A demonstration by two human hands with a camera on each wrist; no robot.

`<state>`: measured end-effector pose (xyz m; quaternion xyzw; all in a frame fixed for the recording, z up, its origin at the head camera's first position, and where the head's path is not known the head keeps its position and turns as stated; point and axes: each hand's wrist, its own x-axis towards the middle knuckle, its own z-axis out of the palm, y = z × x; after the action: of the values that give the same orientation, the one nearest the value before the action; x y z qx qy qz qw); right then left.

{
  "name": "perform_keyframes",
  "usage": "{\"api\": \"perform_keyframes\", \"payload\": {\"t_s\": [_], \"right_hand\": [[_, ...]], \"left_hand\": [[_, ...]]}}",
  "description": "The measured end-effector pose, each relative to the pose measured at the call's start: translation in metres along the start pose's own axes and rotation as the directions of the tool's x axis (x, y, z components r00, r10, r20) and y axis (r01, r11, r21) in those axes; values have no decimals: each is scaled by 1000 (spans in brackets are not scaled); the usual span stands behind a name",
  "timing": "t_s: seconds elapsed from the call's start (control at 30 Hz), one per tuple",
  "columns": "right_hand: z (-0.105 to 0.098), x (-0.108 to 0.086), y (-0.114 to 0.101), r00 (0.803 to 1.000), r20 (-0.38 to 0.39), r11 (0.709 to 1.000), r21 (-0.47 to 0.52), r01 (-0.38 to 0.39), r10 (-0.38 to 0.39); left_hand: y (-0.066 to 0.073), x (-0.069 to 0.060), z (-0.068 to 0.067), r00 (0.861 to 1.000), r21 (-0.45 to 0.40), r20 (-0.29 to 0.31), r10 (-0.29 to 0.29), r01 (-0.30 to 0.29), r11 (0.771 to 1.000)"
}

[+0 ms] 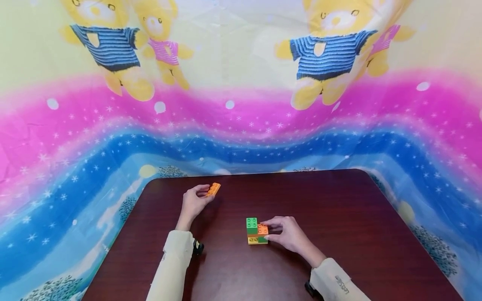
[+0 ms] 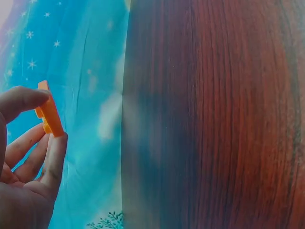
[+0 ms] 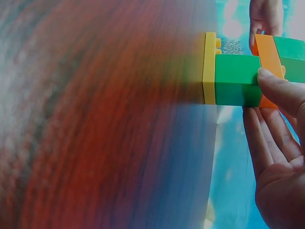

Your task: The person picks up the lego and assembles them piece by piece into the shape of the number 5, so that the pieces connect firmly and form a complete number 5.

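Head: orange brick (image 1: 214, 189) sits pinched in left hand (image 1: 194, 202)

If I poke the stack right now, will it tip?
The stack probably won't tip easily: its yellow base reaches under the top green brick. It'd likely slide as one piece, since everything looks snugly joined.

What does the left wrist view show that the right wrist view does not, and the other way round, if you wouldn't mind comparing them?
Only the left wrist view clearly shows the loose orange brick, pinched between thumb and fingers.

Only the right wrist view shows the stack of yellow, green and orange bricks, with the right hand holding it.

Both show the wooden table, the blue patterned cloth beyond its edge, and the left hand, which is only partly visible near the top of the right wrist view.
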<state>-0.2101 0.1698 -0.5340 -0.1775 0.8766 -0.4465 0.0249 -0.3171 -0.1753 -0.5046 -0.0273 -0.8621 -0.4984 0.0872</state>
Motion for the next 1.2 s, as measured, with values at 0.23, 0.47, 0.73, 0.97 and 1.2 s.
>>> {"api": "perform_keyframes", "payload": {"t_s": [0.23,0.47,0.73,0.97,1.2], "right_hand": [[1,-1,-1,1000,-11,1000,-5,4,-4],[1,-1,-1,1000,-10,1000,5,1,-1],[1,-1,0,1000,-12,1000,5,-1,2],[1,-1,0,1000,-10,1000,-1,6,-6],[1,-2,-1,1000,-12,1000,13,7,-7]], "left_hand": [[6,-5,3,1000,-13,5,31,-31,999],[17,-11,4,997,-9,16,71,-71,997],[29,-17,8,994,6,44,102,-103,995],[39,-24,10,989,-14,64,137,-136,991],[49,-31,14,982,-14,87,169,-168,986]]}}
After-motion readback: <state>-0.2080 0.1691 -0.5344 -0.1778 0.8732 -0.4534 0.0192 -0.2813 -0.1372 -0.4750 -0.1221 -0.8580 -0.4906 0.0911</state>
